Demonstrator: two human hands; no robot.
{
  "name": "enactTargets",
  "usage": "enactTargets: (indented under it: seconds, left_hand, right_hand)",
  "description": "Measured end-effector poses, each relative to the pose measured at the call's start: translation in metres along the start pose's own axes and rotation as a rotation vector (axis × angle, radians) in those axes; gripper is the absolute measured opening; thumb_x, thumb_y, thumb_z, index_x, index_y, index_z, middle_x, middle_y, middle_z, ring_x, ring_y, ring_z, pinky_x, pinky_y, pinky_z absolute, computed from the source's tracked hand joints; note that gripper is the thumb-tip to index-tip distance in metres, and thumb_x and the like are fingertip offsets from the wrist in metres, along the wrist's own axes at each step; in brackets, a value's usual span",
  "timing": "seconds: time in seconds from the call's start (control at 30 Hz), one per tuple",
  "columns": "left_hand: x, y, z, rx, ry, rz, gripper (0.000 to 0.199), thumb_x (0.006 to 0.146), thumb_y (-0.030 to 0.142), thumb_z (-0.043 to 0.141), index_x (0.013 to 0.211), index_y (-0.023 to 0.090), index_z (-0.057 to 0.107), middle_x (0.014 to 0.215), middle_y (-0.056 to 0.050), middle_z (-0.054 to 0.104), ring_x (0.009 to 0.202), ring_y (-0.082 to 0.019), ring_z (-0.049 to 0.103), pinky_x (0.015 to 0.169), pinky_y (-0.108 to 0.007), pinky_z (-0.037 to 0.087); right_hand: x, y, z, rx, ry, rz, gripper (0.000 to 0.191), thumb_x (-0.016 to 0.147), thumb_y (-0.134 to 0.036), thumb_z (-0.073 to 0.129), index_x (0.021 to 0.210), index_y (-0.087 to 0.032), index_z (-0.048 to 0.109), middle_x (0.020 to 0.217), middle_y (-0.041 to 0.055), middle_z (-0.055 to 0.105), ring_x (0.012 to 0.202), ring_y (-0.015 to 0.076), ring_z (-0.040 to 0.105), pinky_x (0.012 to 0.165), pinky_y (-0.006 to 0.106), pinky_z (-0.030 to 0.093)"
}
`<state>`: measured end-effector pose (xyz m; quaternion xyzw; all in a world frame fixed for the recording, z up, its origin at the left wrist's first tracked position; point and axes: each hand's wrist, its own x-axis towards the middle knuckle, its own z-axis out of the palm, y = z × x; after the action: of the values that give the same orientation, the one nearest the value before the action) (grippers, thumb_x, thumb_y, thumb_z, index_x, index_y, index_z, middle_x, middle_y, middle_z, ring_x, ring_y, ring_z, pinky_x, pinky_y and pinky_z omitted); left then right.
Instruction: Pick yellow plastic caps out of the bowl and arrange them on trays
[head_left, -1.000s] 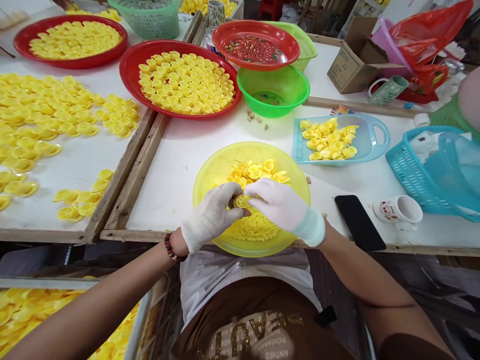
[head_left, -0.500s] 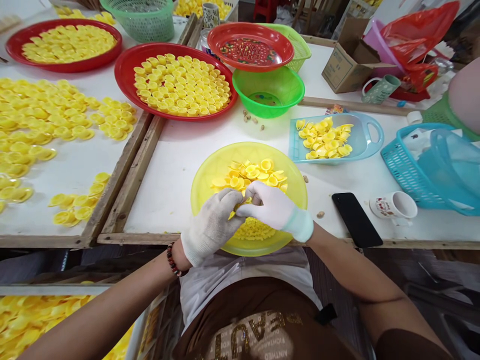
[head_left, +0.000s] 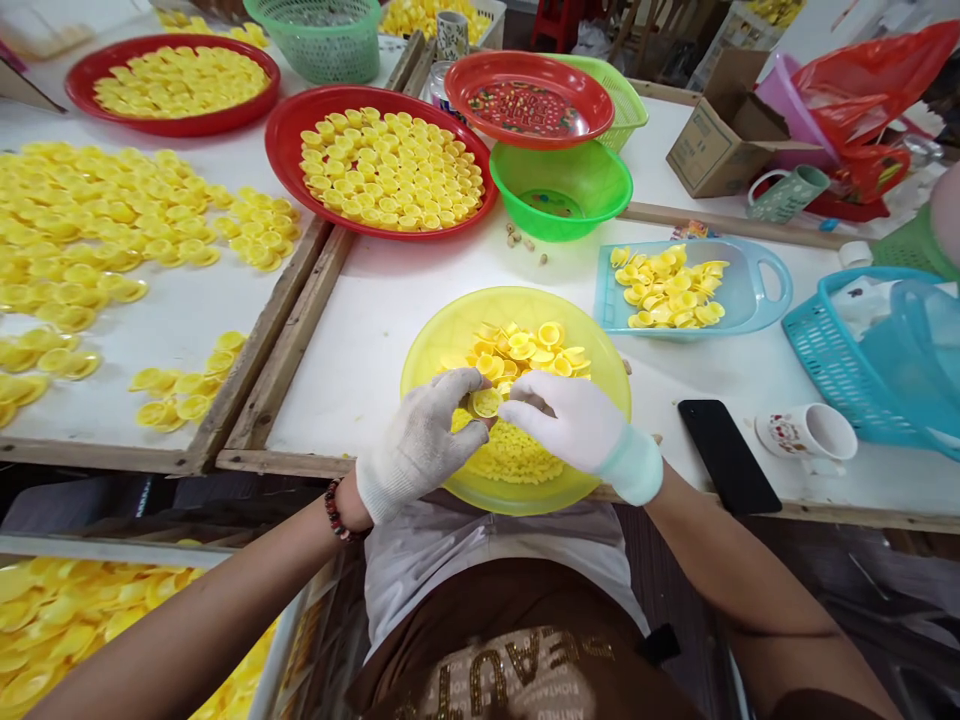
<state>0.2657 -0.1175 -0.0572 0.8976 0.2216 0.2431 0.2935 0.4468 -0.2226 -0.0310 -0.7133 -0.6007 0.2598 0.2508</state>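
My left hand (head_left: 427, 440), in a white knit glove, pinches a small yellow plastic cup (head_left: 486, 402) between thumb and fingers, its round open side facing up toward me. Close to the cup's right edge is my right hand (head_left: 577, 425), also gloved, its thumb and fingers curled together in a pinch; whatever they hold is too small to make out. Both hands are over a yellow translucent bowl (head_left: 431, 335). Inside it, loose yellow cup pieces (head_left: 525, 345) are heaped at the far side, and small yellow bits (head_left: 517, 455) fill the near side.
Beyond the bowl are a red tray (head_left: 289, 165) of upright yellow cups and a green basin (head_left: 600, 190). A blue scoop-shaped tray (head_left: 757, 285) holds more pieces. To the right lie a black phone (head_left: 727, 455) and a white mug (head_left: 806, 430). Wooden strips (head_left: 289, 340) edge the table.
My right hand has drawn a little to the right, away from my left, and the cup in my left hand now shows its open side. The whole view has shifted slightly.
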Motion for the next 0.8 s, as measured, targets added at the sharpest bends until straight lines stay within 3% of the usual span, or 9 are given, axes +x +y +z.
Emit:
enactTargets:
  seconds: [0.07,0.13,0.27,0.33,0.43,0.53,0.6,0.7,0.8]
  left_hand:
    - [-0.003,-0.002,0.001,0.048,0.006,0.037,0.021,0.087,0.023,0.066,0.105,0.018,0.057,0.097,-0.006,0.068,0.086,-0.020,0.065,0.078,-0.032,0.053]
    - [-0.004,-0.004,0.003,0.072,0.026,0.065,0.016,0.089,0.024,0.065,0.100,0.018,0.056,0.094,-0.005,0.068,0.083,-0.019,0.064,0.075,-0.031,0.052]
    - [-0.006,-0.009,0.006,0.052,0.082,0.037,0.018,0.087,0.024,0.069,0.098,0.020,0.056,0.091,-0.003,0.067,0.080,-0.017,0.063,0.073,-0.029,0.052]
    - [-0.007,-0.010,0.003,-0.004,0.097,0.031,0.023,0.086,0.025,0.071,0.103,0.019,0.058,0.098,-0.004,0.067,0.086,-0.018,0.064,0.080,-0.031,0.053]
    - [-0.009,-0.011,-0.010,-0.036,0.112,0.032,0.025,0.086,0.025,0.071,0.108,0.018,0.061,0.105,-0.007,0.064,0.094,-0.019,0.063,0.087,-0.032,0.052]
    - [-0.010,-0.024,-0.039,0.034,0.177,-0.015,0.024,0.086,0.025,0.068,0.108,0.016,0.063,0.100,-0.006,0.064,0.085,-0.017,0.061,0.082,-0.030,0.052]
    - [-0.014,-0.045,-0.070,0.142,0.242,-0.100,0.026,0.084,0.025,0.067,0.108,0.015,0.064,0.097,-0.006,0.066,0.082,-0.016,0.061,0.079,-0.030,0.052]
    - [-0.024,-0.091,-0.128,0.384,0.313,-0.358,0.028,0.082,0.025,0.066,0.107,0.013,0.066,0.094,-0.006,0.068,0.082,-0.018,0.062,0.080,-0.030,0.051]
    - [-0.032,-0.145,-0.181,0.588,0.308,-0.635,0.034,0.082,0.025,0.065,0.113,0.011,0.068,0.098,-0.006,0.070,0.090,-0.020,0.063,0.087,-0.033,0.050]
  right_hand:
    - [0.008,-0.003,0.006,0.090,0.006,0.057,0.029,0.088,-0.049,0.066,0.087,-0.021,0.059,0.074,-0.0021,0.063,0.067,0.0145,0.058,0.064,0.029,0.042]
    - [0.014,-0.002,0.010,0.206,-0.040,0.073,0.030,0.083,-0.047,0.070,0.084,-0.021,0.054,0.072,-0.0030,0.062,0.066,0.0138,0.058,0.061,0.027,0.043]
    - [0.015,0.008,0.008,0.486,-0.240,0.115,0.011,0.092,-0.031,0.052,0.095,-0.021,0.055,0.080,-0.0010,0.068,0.064,0.0136,0.065,0.057,0.026,0.048]
    - [0.008,0.014,0.006,0.424,-0.267,0.114,0.011,0.092,-0.025,0.046,0.097,-0.022,0.056,0.081,-0.0005,0.069,0.067,0.0152,0.067,0.060,0.028,0.051]
    - [0.001,0.022,0.008,0.084,-0.215,0.040,0.014,0.093,-0.027,0.047,0.092,-0.023,0.061,0.088,0.0023,0.072,0.082,0.0210,0.069,0.077,0.037,0.053]
    - [0.003,0.027,0.019,-0.165,-0.224,-0.018,0.023,0.096,-0.035,0.046,0.101,-0.022,0.065,0.104,0.0077,0.072,0.100,0.0274,0.068,0.091,0.043,0.049]
    - [0.006,0.024,0.029,-0.282,-0.259,-0.043,0.030,0.097,-0.037,0.044,0.111,-0.020,0.065,0.113,0.0115,0.070,0.105,0.0292,0.067,0.092,0.042,0.048]
    - [0.010,0.014,0.037,-0.413,-0.361,-0.056,0.040,0.095,-0.041,0.047,0.124,-0.017,0.061,0.122,0.0155,0.064,0.103,0.0301,0.066,0.087,0.039,0.047]
    - [0.013,0.006,0.038,-0.416,-0.522,-0.088,0.042,0.092,-0.045,0.051,0.123,-0.018,0.060,0.115,0.0140,0.065,0.099,0.0290,0.066,0.083,0.036,0.046]
